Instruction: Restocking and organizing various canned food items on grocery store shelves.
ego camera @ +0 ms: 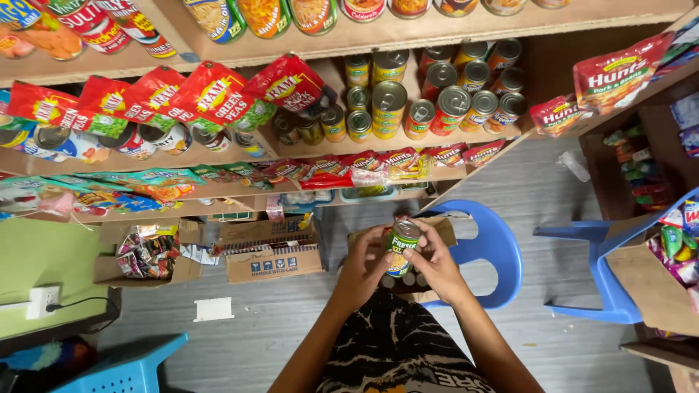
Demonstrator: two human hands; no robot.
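Green-labelled, the small can (402, 248) sits between both our hands above the blue chair (495, 247), its long axis upright and tilted slightly. Our left hand (362, 268) cups its left side; our right hand (435, 262) pinches its right, equally near.

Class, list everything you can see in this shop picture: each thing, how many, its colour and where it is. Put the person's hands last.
Can: one, green and yellow, held in both hands.
Shelf cans: many, mixed colours, middle shelf.
Red pouches: several, hanging at left shelf edge.
Shelves: several, pale wood, across the top.
Blue chairs: two, on the floor, centre and right.
Cardboard boxes: several, brown, under the shelves.
Socket: one, white, left wall.
Left hand: on the can's left side.
Right hand: fingers on the can's top.
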